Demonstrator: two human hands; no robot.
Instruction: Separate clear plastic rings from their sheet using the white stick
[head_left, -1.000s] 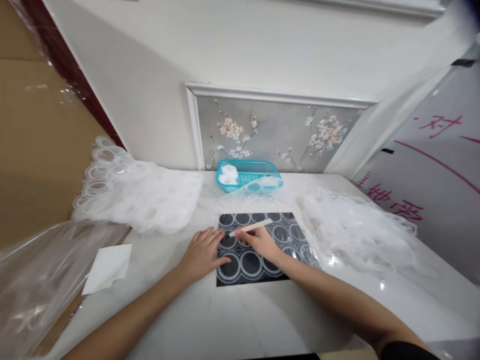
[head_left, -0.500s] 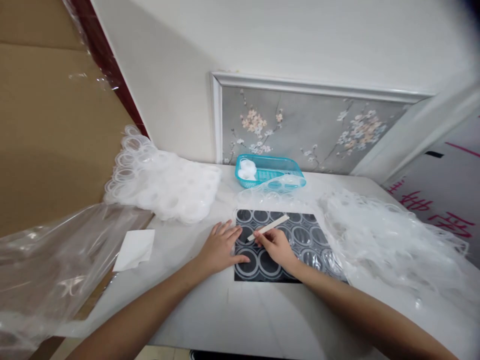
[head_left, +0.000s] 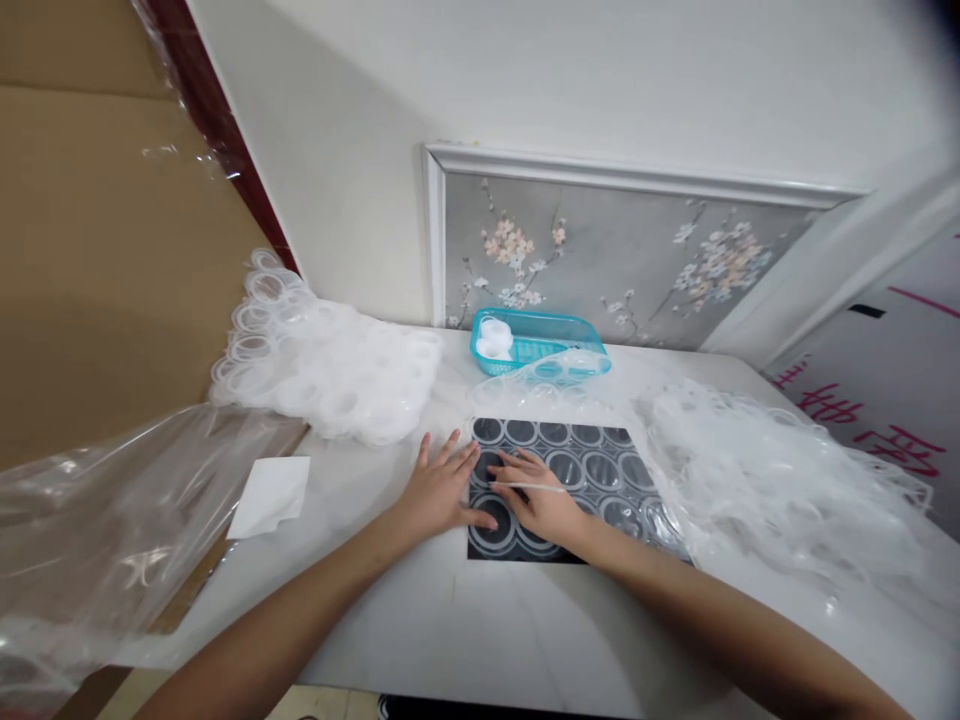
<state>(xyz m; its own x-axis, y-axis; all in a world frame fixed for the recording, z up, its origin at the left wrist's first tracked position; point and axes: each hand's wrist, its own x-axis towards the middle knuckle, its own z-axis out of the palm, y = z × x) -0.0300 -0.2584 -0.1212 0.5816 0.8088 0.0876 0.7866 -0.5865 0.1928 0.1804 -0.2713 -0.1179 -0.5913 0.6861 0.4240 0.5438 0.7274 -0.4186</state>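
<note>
Fingers fanned wide, my left hand (head_left: 437, 495) rests at the left edge of a black sheet (head_left: 596, 470) patterned with pale rings, its thumb and some fingertips over the margin, while the fingers of my right hand (head_left: 536, 500) close on a slim white stick (head_left: 553, 488) above the sheet's left half; whether the stick touches the sheet, I cannot tell. The sheet lies flat on a pale surface (head_left: 465, 630) in front of me, its right portion shiny with reflections and partly beneath my right forearm. Just beyond it, a blue basket (head_left: 541, 318) holds white pieces (head_left: 495, 337) at its left end, and a translucent ringed strip (head_left: 555, 370) overlaps its near rim in my view. A stack of translucent ringed sheets (head_left: 337, 385) stands to the left, a looser heap of similar material (head_left: 772, 480) to the right. Nearer my left forearm lies a white paper (head_left: 268, 497), beside clear plastic film (head_left: 97, 530) and brown cardboard (head_left: 97, 260). Behind the surface, a framed panel (head_left: 615, 250) shows blossoming branches; at far right, red writing marks a pale board (head_left: 907, 370).
</note>
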